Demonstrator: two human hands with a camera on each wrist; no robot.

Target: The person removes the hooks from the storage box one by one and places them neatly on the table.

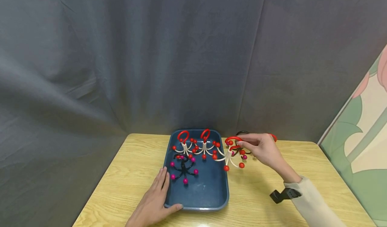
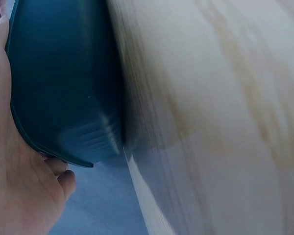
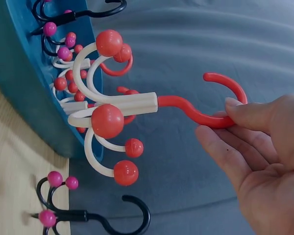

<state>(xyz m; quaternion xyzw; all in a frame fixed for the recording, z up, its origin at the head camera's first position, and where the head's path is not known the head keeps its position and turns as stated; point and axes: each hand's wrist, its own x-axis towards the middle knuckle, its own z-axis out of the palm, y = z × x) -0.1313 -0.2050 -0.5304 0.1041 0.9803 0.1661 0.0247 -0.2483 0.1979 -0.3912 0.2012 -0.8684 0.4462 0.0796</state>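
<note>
My right hand [image 1: 266,151] pinches the red hook end of a white multi-arm hanger with red ball tips [image 3: 132,103]. That hanger is held up at the right side of a dark blue tray [image 1: 208,190], tilted in the head view. My left hand [image 1: 152,200] touches the tray's near left corner, fingers along the left rim and thumb at the front rim. Inside the tray stand two white hangers with red hooks, one at the back left [image 1: 185,148] and one at the back middle [image 1: 204,146], and a black hanger with pink balls [image 1: 183,166].
Another black hanger with pink balls [image 3: 71,215] stands on the wooden table [image 1: 263,193], right of the tray. A red curved piece [image 1: 273,137] shows behind my right hand. A grey curtain [image 1: 187,59] hangs behind the table; a flower-patterned panel [image 1: 362,136] borders the right side.
</note>
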